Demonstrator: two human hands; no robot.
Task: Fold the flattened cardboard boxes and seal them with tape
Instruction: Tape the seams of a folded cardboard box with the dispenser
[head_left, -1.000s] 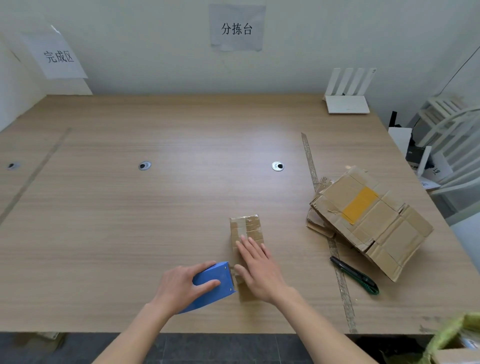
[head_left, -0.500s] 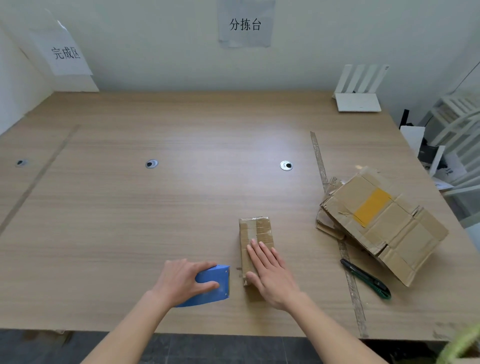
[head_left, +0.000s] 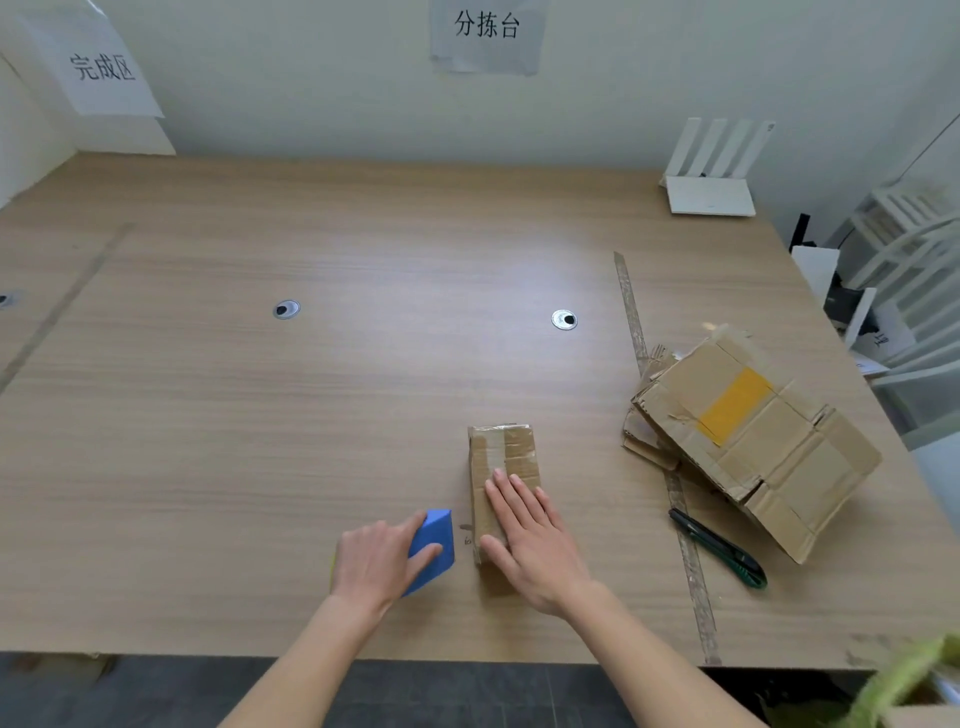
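The fingers (head_left: 511, 499) of the right hand (head_left: 535, 545) lie straight and flat on top of the small cardboard box (head_left: 501, 457), pressing its taped upper face; a strip of clear tape (head_left: 493, 449) runs along the box's length. The fingers (head_left: 423, 553) of the left hand (head_left: 379, 561) curl round a blue tape dispenser (head_left: 434, 540), which sits on the table (head_left: 311, 415) just beside the box on its left, a narrow gap between them. The box stands near the table's front edge. To the right, well apart, a green utility knife (head_left: 719, 556) lies beside a long strip of old tape stuck on the table. Beyond it rests a stack of flattened cardboard boxes (head_left: 753, 436), the top one bearing a yellow patch. A white router (head_left: 711, 176) stands at the far right corner. Two paper signs hang on the wall.
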